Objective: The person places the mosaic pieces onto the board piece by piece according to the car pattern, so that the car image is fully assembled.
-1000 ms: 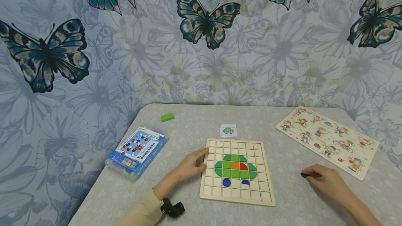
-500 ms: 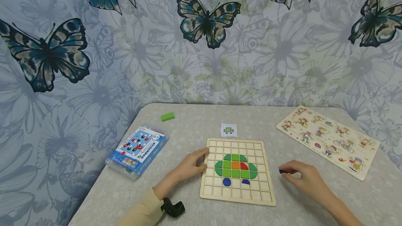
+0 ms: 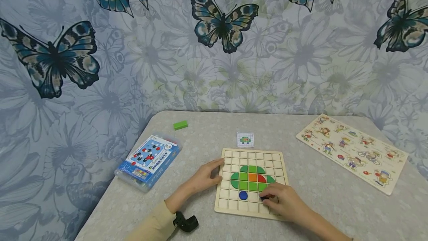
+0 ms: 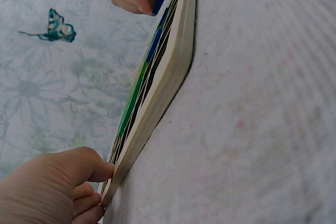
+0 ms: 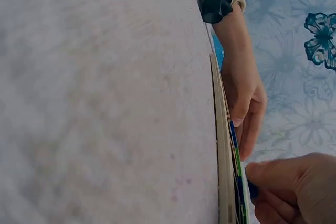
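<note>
A square wooden grid board (image 3: 229,204) lies on the table, bearing green pieces (image 3: 248,186), an orange square (image 3: 252,178), a red rounded piece (image 3: 262,179) and a blue disc (image 3: 243,195). My left hand (image 3: 200,178) touches the board's left edge with thumb and fingertips. Over the lower right cells, my right hand (image 3: 288,202) pinches a small blue piece (image 4: 159,4) between thumb and fingers, just above the board in the left wrist view. Its full shape is hidden by the fingers. The hand also covers the blue half-round piece on the board.
Behind the board lies a small pattern card (image 3: 245,140). A boxed set (image 3: 148,161) with a blue cover and a green block (image 3: 180,125) are at the left. A wooden picture board (image 3: 354,151) lies at the right. A patterned wall (image 3: 227,77) rises behind the table.
My right hand has moved left with the blue piece, from the table right of the board to over its lower right cells. My left hand stays at the board's edge.
</note>
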The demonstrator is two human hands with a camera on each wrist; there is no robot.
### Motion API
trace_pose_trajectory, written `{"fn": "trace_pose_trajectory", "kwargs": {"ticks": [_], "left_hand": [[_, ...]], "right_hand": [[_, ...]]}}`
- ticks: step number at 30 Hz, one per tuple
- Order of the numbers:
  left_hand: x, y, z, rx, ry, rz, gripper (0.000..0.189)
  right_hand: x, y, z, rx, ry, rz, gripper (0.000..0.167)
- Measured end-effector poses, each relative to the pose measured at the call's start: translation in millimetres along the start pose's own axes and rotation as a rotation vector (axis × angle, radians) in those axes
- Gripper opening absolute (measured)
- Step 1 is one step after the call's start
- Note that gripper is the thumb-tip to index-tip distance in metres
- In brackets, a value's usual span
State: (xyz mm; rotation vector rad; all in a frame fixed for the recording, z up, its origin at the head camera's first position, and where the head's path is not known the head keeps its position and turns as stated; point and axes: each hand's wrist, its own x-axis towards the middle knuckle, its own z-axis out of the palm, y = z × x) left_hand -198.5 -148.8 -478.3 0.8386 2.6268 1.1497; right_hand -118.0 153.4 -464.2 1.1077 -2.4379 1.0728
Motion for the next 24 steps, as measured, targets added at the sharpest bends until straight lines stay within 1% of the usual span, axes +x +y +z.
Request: {"fn": "trace_pose_trajectory", "kwargs": {"ticks": [4, 7, 15, 20, 24], "left_hand": [[0.1, -0.6, -0.4, 0.007, 0.002, 0.004, 0.063], [0.1, -0.7, -0.8, 0.011, 0.001, 0.009, 0.064], [0.3, -1.3, -0.1, 0.011, 0.003, 0.007, 0.063], [0.9, -1.5, -0.5, 0.016, 0.003, 0.011, 0.064], [1.2, -1.1, -1.1, 0.019, 0.006, 0.016, 0.063]], "right_hand": [[-0.9, 3.8, 4.5, -0.042, -0.015, 0.039, 0.020], [-1.4, 5.5, 5.6, -0.068, -0.032, 0.052, 0.020], [-1.9, 3.4, 4.4, -0.141, -0.085, 0.014, 0.018], [-1.9, 3.6, 4.9, -0.133, -0.046, -0.013, 0.018], [-1.8, 4.1, 6.3, -0.127, -0.014, -0.039, 0.020]]}}
